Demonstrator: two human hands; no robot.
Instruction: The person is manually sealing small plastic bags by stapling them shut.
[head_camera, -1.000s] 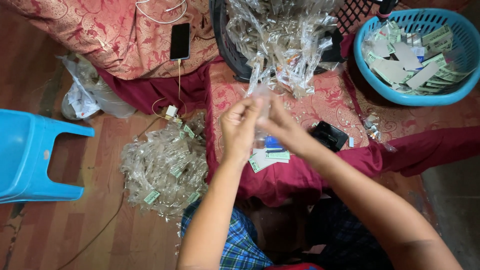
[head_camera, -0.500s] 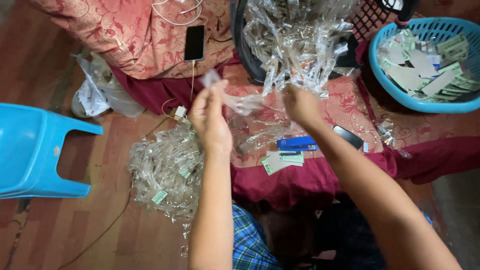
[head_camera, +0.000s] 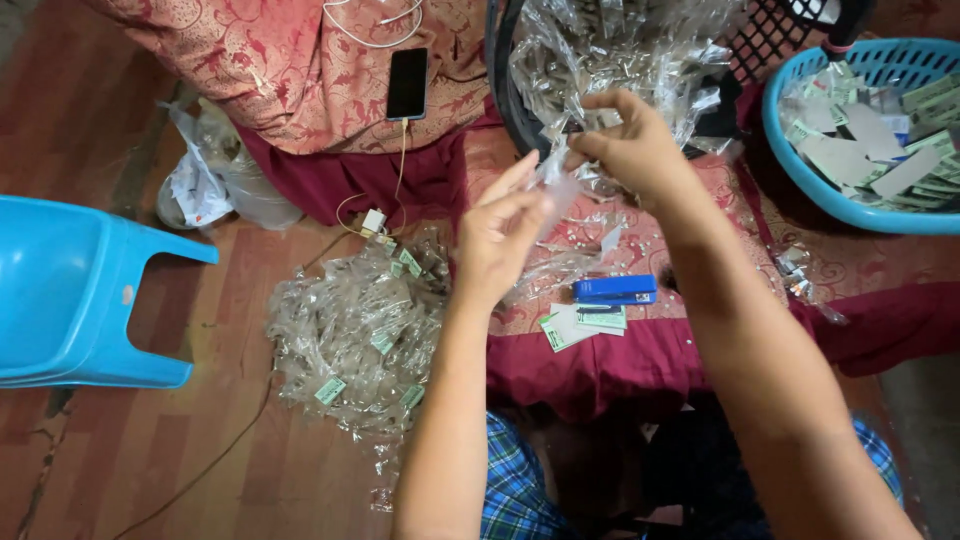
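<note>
My left hand (head_camera: 500, 238) and my right hand (head_camera: 632, 148) meet over the red patterned cloth (head_camera: 700, 215). Both pinch a small clear plastic packet (head_camera: 556, 185) between fingertips. Just behind my right hand stands a black basket (head_camera: 510, 95) heaped with clear plastic packets (head_camera: 620, 50). A blue stapler (head_camera: 614, 290) lies on the cloth below my hands, next to a few green and white paper labels (head_camera: 580, 324). On the wooden floor at the left lies a pile of packets with labels (head_camera: 355, 335).
A light blue basket (head_camera: 800, 170) with several paper labels sits at the right. A blue plastic stool (head_camera: 70, 290) lies at the left. A black phone (head_camera: 407, 84) on a charging cable rests on a patterned cushion. A white plastic bag (head_camera: 215, 180) lies beside it.
My left hand, which swung a packet out to the left, has come back toward the middle. My right hand has risen to the black basket, and both now hold one packet.
</note>
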